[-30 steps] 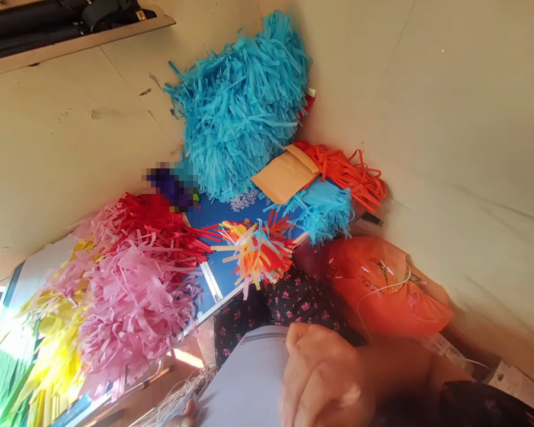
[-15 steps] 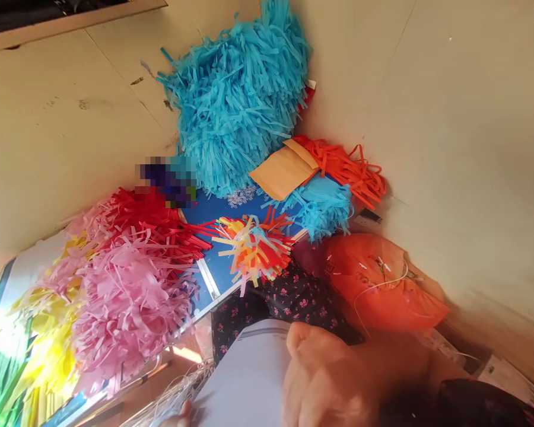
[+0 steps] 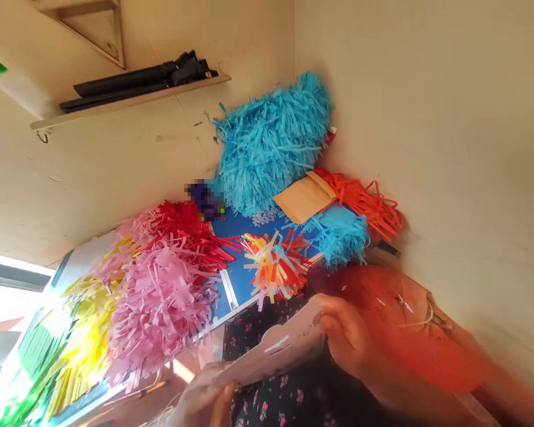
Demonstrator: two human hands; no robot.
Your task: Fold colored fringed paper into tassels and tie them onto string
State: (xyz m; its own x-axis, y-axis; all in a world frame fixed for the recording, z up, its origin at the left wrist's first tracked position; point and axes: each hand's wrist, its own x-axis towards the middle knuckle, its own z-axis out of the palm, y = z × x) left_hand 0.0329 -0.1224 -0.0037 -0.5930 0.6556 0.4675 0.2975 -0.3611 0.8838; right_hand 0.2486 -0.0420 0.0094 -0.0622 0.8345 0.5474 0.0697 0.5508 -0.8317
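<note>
My left hand (image 3: 204, 397) and my right hand (image 3: 342, 332) both grip a pale sheet of paper (image 3: 271, 350), one at each end, and it bows between them. Behind the sheet lies dark floral cloth (image 3: 244, 338). Beyond it, on a blue board (image 3: 235, 237), sits a multicoloured paper tassel (image 3: 276, 267). Around that are heaps of fringed paper: blue (image 3: 271, 142), red (image 3: 187, 237), pink (image 3: 160, 302) and yellow (image 3: 84, 338). My right hand blurs against an orange plastic bag (image 3: 409, 326).
A kraft envelope (image 3: 305, 196) rests on orange paper strips (image 3: 360, 201) and a smaller blue fringe (image 3: 338, 234). Cream walls (image 3: 449, 148) meet behind the heaps. A wall shelf (image 3: 129, 98) holds black rods (image 3: 133, 80). Bright window light enters at lower left.
The view has swung, moving everything down and right. The sheet, flat under my right hand before, is now raised and bowed between both hands.
</note>
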